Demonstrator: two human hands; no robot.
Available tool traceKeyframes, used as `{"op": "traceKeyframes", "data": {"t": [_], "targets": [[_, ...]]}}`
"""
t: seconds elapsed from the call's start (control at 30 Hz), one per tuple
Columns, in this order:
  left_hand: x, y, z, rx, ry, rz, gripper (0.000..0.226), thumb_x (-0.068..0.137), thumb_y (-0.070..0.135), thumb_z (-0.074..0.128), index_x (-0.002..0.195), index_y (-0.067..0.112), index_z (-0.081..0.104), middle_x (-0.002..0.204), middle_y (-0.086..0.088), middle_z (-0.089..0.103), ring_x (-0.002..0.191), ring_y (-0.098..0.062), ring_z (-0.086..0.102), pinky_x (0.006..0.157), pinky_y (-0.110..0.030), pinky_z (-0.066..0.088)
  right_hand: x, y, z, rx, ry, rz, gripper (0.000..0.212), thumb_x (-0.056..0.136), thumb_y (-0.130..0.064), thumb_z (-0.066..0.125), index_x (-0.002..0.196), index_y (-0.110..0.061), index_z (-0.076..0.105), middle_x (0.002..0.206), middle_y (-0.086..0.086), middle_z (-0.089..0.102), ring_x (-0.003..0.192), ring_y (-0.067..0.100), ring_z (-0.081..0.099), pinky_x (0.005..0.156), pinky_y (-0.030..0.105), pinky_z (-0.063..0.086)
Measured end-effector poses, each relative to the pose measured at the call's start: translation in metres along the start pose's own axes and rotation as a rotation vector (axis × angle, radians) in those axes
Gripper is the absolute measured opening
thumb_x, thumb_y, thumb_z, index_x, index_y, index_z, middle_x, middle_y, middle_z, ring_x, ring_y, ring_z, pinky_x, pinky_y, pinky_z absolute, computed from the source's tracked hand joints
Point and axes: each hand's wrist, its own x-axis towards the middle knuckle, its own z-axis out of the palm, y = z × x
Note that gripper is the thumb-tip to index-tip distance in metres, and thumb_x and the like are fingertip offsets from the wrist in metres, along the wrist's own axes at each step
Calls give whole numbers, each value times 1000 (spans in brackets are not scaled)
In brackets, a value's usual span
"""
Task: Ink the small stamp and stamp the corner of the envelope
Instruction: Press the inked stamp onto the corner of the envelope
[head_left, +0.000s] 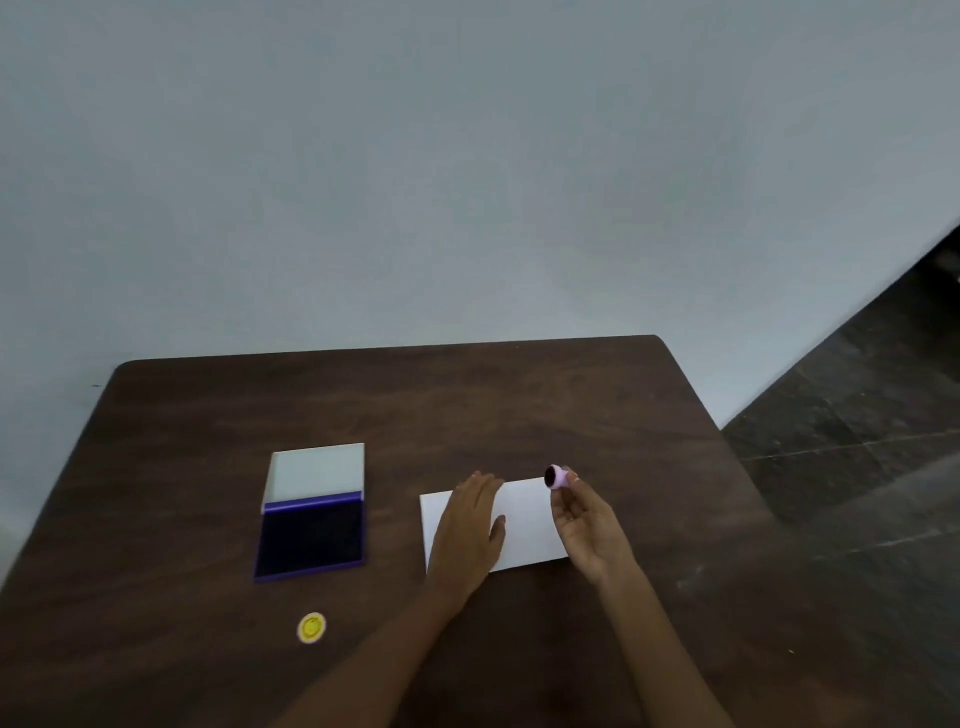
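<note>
A white envelope (530, 525) lies flat on the dark wooden table (467, 405), right of centre. My left hand (470, 525) rests palm down on the envelope's left half, fingers spread. My right hand (589, 525) holds a small pink round stamp (557, 476) in its fingertips, above the envelope's far right corner. The stamp's dark inked face is turned to the left. An open blue ink pad (310, 535) sits to the left of the envelope, its white lid (316, 472) folded back.
A small yellow round cap with a smiley face (311, 627) lies on the table in front of the ink pad. The table's right edge drops to a dark tiled floor (857, 441). A pale wall stands behind the table.
</note>
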Motion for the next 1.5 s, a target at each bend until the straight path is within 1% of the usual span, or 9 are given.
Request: {"op": "traceKeyframes", "data": {"t": [0.27,0.4,0.57,0.77,0.87,1.03,1.27,1.37,1.5], "targets": [[20,49,66,137,-44,-39,74,88,52,41,143,19,5,156,-1,2,143,-17,1,110,-27,-9,34,-48,-37,-247,87,-227,12,84,0,56,89,-4,66,72,3,74,71,10,71,67,16,57],[18,51,81,232,-42,-98,83,85,61,36,143,17,-4,156,-3,-2,143,-20,-2,111,-35,-13,45,-50,-47,-407,89,-248,17,82,-2,59,98,-2,64,75,0,75,78,10,70,69,16,57],[13,49,85,272,-31,-144,86,81,65,38,143,17,4,156,-4,7,143,-21,6,113,-41,-9,51,-45,-49,-811,124,-347,23,79,-14,67,101,-12,66,90,1,73,91,14,67,83,29,52],[11,49,83,275,4,-126,86,77,65,46,142,15,18,154,-7,20,141,-23,18,116,-42,5,57,-37,-36,-1325,17,-605,20,81,-9,64,101,-7,64,100,11,68,89,14,59,77,18,46],[12,51,82,262,18,-115,87,74,62,55,140,13,26,150,-10,28,139,-25,26,114,-43,10,60,-31,-32,-1464,-53,-670,19,81,-6,63,100,-4,64,101,15,68,92,18,60,82,25,48],[12,52,82,293,34,-106,85,70,61,62,134,10,39,143,-12,42,132,-28,39,111,-48,22,62,-24,-33,-1571,-98,-736,16,82,-5,60,98,-2,64,101,15,67,91,17,59,82,24,45],[11,53,80,292,34,-87,82,72,58,62,135,11,37,145,-12,38,135,-28,34,112,-48,16,62,-21,-34,-1798,-109,-670,22,86,-9,55,107,-5,60,114,12,63,105,21,56,92,24,38],[12,55,79,313,34,-87,79,72,58,62,133,11,41,142,-12,42,132,-28,38,111,-50,21,62,-19,-29,-1913,-73,-678,22,84,-7,57,107,-5,60,111,12,63,101,20,56,83,19,36],[11,54,79,313,-13,-79,75,83,62,38,142,18,20,154,-7,16,142,-23,11,115,-45,-1,65,-15,-16,-2050,-34,-652,14,83,-7,58,97,-5,59,105,11,61,90,15,54,74,19,39]]}}
